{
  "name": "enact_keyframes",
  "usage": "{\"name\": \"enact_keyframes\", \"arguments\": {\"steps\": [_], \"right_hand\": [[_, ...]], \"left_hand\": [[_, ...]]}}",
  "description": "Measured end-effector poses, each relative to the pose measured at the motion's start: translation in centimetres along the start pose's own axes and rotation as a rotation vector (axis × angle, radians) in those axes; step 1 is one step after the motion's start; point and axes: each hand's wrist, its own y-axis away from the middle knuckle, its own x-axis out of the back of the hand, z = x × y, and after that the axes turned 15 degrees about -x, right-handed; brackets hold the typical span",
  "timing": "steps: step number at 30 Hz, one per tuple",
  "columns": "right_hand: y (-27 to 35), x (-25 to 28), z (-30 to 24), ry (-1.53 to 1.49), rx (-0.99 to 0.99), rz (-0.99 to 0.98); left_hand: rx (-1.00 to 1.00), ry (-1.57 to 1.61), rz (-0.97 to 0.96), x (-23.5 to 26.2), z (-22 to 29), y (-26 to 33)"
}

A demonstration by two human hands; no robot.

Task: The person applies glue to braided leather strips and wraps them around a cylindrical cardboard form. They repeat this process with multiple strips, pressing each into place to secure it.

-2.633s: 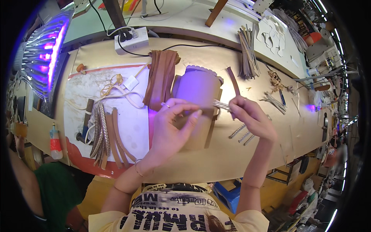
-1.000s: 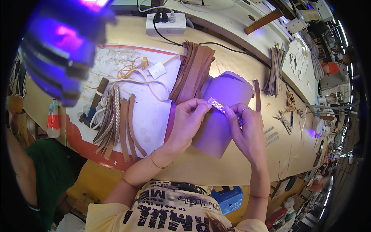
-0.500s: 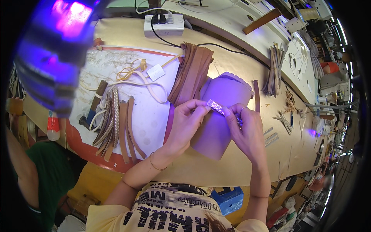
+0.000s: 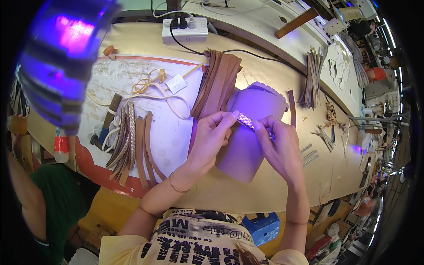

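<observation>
Both hands mid-frame, working braided strip [image 4: 246, 120] over purple-lit leather piece [image 4: 251, 132]. Left hand [image 4: 212, 134] pinches strip's left end, right hand [image 4: 278, 143] pinches right end. Step looks like fitting strip to leather. Next move likely needs steady tension, alignment along top edge.
</observation>
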Motion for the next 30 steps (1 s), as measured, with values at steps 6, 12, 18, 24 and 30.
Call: {"name": "enact_keyframes", "arguments": {"steps": [6,12,18,24,30], "right_hand": [[-0.1,0.0,0.0,0.009,-0.041,-0.013],[-0.2,-0.1,0.1,0.014,-0.048,-0.013],[-0.3,-0.1,0.1,0.015,-0.048,0.008],[-0.3,-0.2,0.1,0.049,-0.041,0.026],[-0.2,0.3,0.2,-0.071,-0.088,-0.057]], "left_hand": [[0.019,0.039,0.003,0.0,0.2,-0.1],[0.08,0.103,0.035,-0.2,1.0,-0.2],[0.111,0.031,-0.015,-0.2,1.4,-0.5],[0.137,-0.037,-0.164,0.5,0.9,-1.1],[0.101,-0.02,-0.13,0.8,0.2,-0.9]]}}
